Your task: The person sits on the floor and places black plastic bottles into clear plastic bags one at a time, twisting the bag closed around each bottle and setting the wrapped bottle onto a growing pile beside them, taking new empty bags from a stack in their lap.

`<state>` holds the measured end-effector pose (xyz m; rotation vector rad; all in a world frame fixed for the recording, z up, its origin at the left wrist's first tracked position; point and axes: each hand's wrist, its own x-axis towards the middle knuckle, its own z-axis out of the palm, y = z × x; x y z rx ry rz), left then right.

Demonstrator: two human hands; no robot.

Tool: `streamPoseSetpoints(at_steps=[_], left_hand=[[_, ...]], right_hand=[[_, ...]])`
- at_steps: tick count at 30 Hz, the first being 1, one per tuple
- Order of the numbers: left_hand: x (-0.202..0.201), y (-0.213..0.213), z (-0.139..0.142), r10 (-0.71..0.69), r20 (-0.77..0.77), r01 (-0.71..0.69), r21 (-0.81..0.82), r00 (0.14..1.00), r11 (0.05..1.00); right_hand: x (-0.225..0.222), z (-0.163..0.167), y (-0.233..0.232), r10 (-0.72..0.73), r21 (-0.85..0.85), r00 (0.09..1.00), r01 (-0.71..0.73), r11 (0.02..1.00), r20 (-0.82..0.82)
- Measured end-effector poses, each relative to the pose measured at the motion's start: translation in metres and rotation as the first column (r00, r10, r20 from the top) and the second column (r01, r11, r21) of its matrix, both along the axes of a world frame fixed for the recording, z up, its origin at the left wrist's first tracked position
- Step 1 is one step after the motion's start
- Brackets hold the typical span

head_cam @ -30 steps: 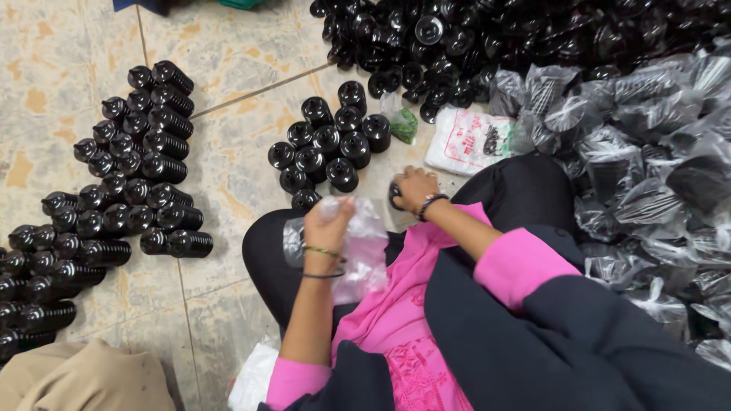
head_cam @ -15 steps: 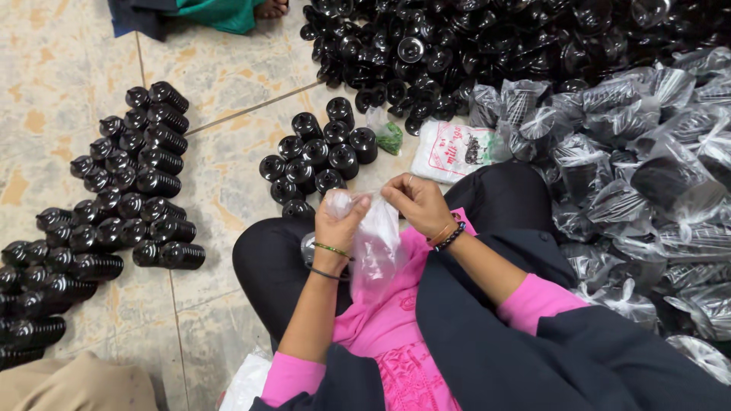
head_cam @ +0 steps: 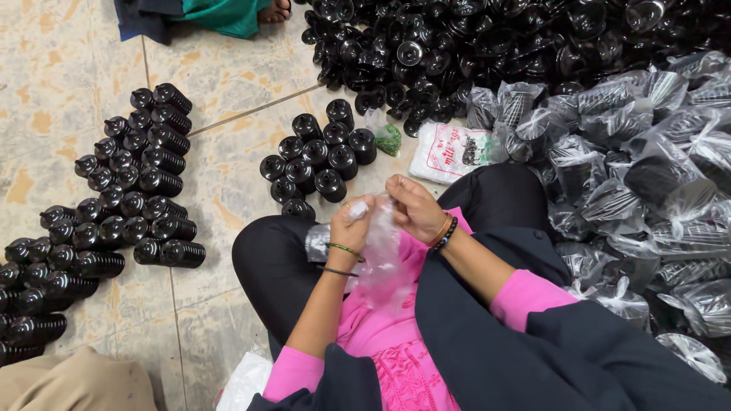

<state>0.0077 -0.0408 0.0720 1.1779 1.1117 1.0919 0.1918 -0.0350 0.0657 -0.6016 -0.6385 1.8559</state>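
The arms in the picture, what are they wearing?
Both arms have bright pink sleeves ending above the elbow, under a dark sleeveless top. The left hand has a thin green bangle and a thin dark one at the wrist. The right hand has an orange bangle and a black beaded bracelet at the wrist.

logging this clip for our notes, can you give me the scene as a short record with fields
setting: tiled floor, person seated cross-legged
left hand: left hand pinches the top of a clear plastic bag, grip shut
right hand: right hand pinches the same bag top, grip shut
in front: small cluster of black caps standing on the floor
left side: rows of stacked black caps
right side: pile of bagged caps
far side: loose heap of black caps
other: white printed packet
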Motion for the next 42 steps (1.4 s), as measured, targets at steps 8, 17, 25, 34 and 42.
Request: streamPoseSetpoints(at_steps=[8, 17, 25, 34, 42], left_hand=[[-0.07, -0.033, 0.005, -0.499, 0.324, 0.595, -0.42, 0.804, 0.686], [-0.034, 0.019, -0.04, -0.232, 0.528, 0.533, -0.54, 0.817, 0.651], [0.053, 0.078, -0.064, -0.225, -0.539, -0.076, -0.479, 0.811, 0.875], [0.053, 0.083, -0.067, -0.059, -0.802, -0.249, -0.254, 0.595, 0.935], [0.051, 0.082, -0.07, 0.056, -0.723, -0.294, -0.208, 0.688, 0.933]], right_hand=[[0.064, 0.024, -0.032, 0.434, -0.11, 0.684, -0.464, 0.879, 0.586], [0.077, -0.005, 0.013, 0.352, -0.223, 0.353, -0.357, 0.907, 0.867], [0.01, -0.022, 0.079, -0.263, -0.341, -0.692, -0.605, 0.72, 0.672], [0.006, -0.018, 0.082, 0.077, -0.243, -0.427, -0.35, 0.905, 0.901], [-0.011, -0.036, 0.082, 0.061, -0.353, -0.648, -0.331, 0.875, 0.759]])
